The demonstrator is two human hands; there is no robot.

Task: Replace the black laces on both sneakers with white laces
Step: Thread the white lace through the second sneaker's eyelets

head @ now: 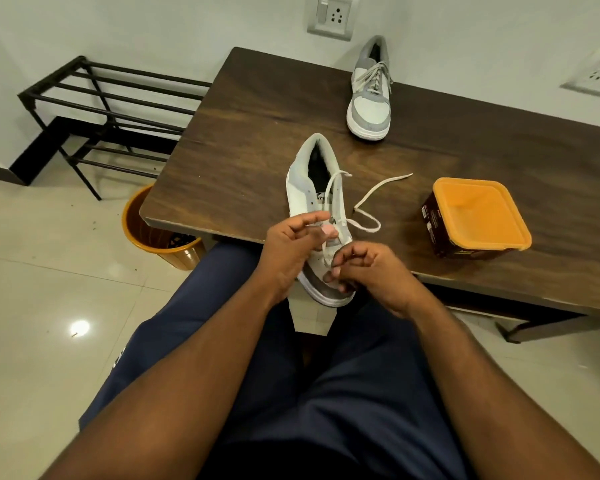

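Note:
A grey and white sneaker [310, 188] lies at the table's near edge, its toe hanging over towards me. A white lace [368, 197] is threaded partway through it, with loose ends trailing to the right on the wood. My left hand [288, 251] holds the sneaker's left side, thumb and forefinger pinching at the eyelets. My right hand [368, 271] pinches the lace near the toe end. A second sneaker [370, 95] with white laces stands at the far side of the table. No black lace is in view.
The dark wooden table [257, 133] bears a brown tub with an orange lid [478, 216] to the right of the near sneaker. An orange bin [153, 233] stands on the tiled floor under the table's left corner. A black metal rack [101, 109] is at the back left.

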